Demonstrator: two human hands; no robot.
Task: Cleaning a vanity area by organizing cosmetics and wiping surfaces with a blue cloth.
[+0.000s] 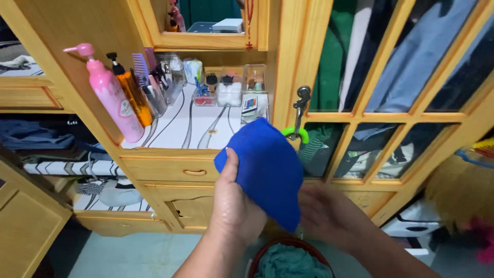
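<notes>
A bright blue cloth [267,167] hangs in front of a wooden cabinet, pinched at its upper left edge by my left hand [234,203], thumb on the front. My right hand [329,213] is blurred just behind and below the cloth's right side, fingers spread; whether it touches the cloth I cannot tell. Below both hands sits a dark red basin [257,260] with a teal cloth [290,262] inside.
The cabinet shelf [175,131] carries a pink pump bottle [113,98], an orange bottle [135,95], combs and small clear boxes. A glass-paned door [370,117] with a metal handle [300,110] shows clothes behind. An open side shelf [49,141] holds folded fabric.
</notes>
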